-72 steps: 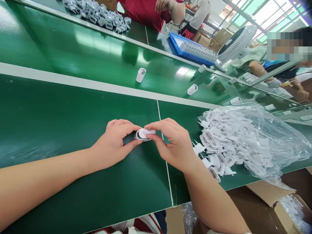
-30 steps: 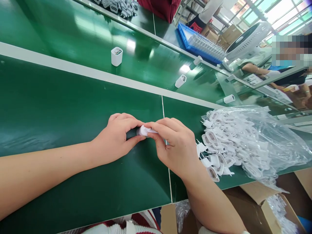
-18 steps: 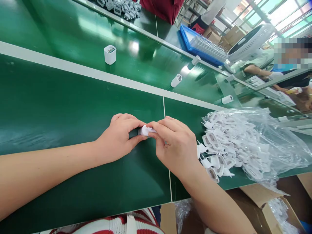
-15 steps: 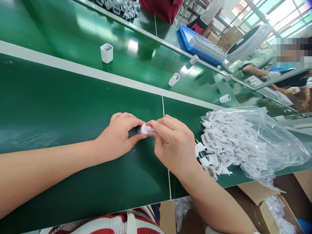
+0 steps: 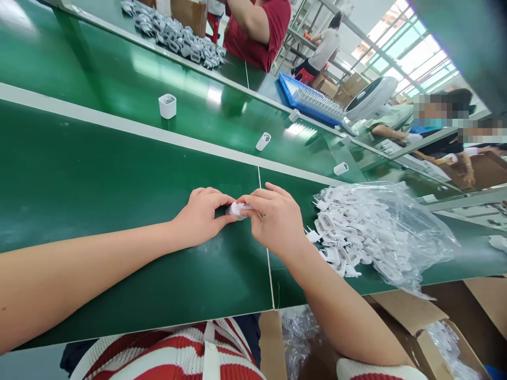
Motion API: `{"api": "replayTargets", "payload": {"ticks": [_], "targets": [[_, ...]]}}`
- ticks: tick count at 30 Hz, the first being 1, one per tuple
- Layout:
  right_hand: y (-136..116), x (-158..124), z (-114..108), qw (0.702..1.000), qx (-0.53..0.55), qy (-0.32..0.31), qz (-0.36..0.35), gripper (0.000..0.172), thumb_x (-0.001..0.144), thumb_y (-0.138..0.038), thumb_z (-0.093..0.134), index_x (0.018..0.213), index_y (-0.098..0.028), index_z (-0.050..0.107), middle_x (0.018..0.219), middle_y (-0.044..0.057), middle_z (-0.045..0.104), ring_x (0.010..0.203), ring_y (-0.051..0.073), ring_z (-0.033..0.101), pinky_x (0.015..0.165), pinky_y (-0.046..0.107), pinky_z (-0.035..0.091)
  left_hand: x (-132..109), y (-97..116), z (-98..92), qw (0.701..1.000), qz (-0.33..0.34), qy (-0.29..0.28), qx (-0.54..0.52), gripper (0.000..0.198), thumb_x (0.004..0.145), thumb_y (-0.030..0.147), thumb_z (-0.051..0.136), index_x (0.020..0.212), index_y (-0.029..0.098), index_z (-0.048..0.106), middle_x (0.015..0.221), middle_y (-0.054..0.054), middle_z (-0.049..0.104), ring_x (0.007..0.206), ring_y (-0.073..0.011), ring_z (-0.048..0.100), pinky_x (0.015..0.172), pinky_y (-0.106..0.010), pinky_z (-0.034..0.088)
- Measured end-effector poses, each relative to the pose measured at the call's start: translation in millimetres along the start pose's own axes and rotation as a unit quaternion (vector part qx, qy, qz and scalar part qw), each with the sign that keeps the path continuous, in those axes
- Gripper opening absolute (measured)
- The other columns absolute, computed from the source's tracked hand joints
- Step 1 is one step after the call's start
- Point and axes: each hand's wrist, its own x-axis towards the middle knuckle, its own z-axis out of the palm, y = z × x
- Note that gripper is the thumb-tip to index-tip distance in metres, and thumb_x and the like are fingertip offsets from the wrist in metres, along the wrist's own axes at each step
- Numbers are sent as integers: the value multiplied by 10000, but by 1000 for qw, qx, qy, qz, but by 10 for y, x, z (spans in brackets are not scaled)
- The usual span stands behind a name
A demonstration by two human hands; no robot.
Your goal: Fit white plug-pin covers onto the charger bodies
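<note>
Between the fingertips of both hands is a small white charger piece [image 5: 237, 210], held just over the green table, its shape partly covered by the fingers. My left hand [image 5: 204, 214] pinches its left end with thumb and forefinger. From the right, my right hand [image 5: 277, 216] grips the other end between thumb and forefinger, its outer fingers raised. Close to the right wrist lies a heap of white plug parts [image 5: 344, 227], some with metal pins showing, spilling out of a clear plastic bag [image 5: 420, 227].
Beyond a pale strip [image 5: 190, 145], white charger housings [image 5: 167, 106] stand and lie spaced along a shiny green surface. Farther back are grey plug parts [image 5: 178, 39], a blue tray [image 5: 287, 89], a fan [image 5: 372, 97] and co-workers. An opened cardboard box [image 5: 433, 330] sits below the table edge.
The view has tilted up, showing more of the room and the background lower in frame. Both hands stay on the charger piece; the outer fingers of my right hand are lifted more.
</note>
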Motion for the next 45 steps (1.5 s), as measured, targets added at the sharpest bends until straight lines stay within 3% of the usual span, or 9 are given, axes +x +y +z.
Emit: {"api": "replayTargets", "payload": {"ticks": [7,10,13,16,18,23,31,38,45], "targets": [[-36,-91,118,996,59,35,54,267,949,-181,566,1147,-270,721,988,0,778,925,190,714,1216,490,359,214,-10,-241,999,-37,-39,7,488,685,374,779,1166,305,726,1217,-5,733,1175,-288,628,1069,-454,469],[-32,-247,49,990,101,18,95,557,982,-286,587,1518,-285,436,1327,37,712,1131,225,695,1269,585,254,583,-188,-760,990,-93,94,53,482,711,320,707,1190,266,708,1279,-18,684,1229,-278,598,1072,-402,484],[62,-604,-23,985,83,15,150,765,998,-430,575,1631,-291,169,1612,81,454,1422,279,515,1280,629,201,962,-533,-1384,923,-203,301,130,632,717,439,760,1279,184,624,1397,-72,585,1446,-398,352,1201,-518,304],[218,-1080,49,976,-21,36,215,816,1008,-549,504,1648,-248,96,1683,105,315,1573,333,256,1262,670,180,1234,-940,-1792,888,-280,335,144,662,740,551,775,1193,86,646,1367,-144,591,1449,-499,305,1133,-629,323],[326,-1348,173,959,-105,51,260,840,992,-636,454,1648,-225,126,1712,115,224,1587,403,159,1232,735,128,1373,-1146,-1867,885,-299,323,153,505,827,492,761,1150,114,673,1339,-171,615,1394,-437,433,1099,-608,395],[567,-1506,432,903,-160,52,396,796,993,-672,370,1598,-158,323,1715,132,208,1528,494,232,1167,729,272,1773,-1207,-1504,903,-277,263,196,376,979,361,651,1298,165,613,1343,-121,606,1198,-277,613,1014,-512,532],[922,-942,498,931,-131,49,338,558,1023,-419,448,1500,-133,489,1623,164,415,1461,407,379,1132,597,389,2277,-830,-561,941,-206,190,188,403,980,411,629,1298,165,609,1281,-123,639,1174,-283,620,1017,-517,513],[1081,-851,524,945,-66,146,285,462,1004,-488,522,1371,-231,632,1390,140,613,1271,357,505,1059,548,460,2258,-701,-452,967,-100,120,203,728,814,508,698,1497,428,458,1422,-60,590,1344,-403,468,1072,-587,423],[1107,-877,462,945,7,156,288,443,965,-531,583,1316,-279,678,1228,137,610,1130,329,547,943,507,519,2380,-615,-266,970,-51,133,198,509,793,445,675,1240,203,655,1178,-150,630,1228,-395,493,1046,-520,447]]}}
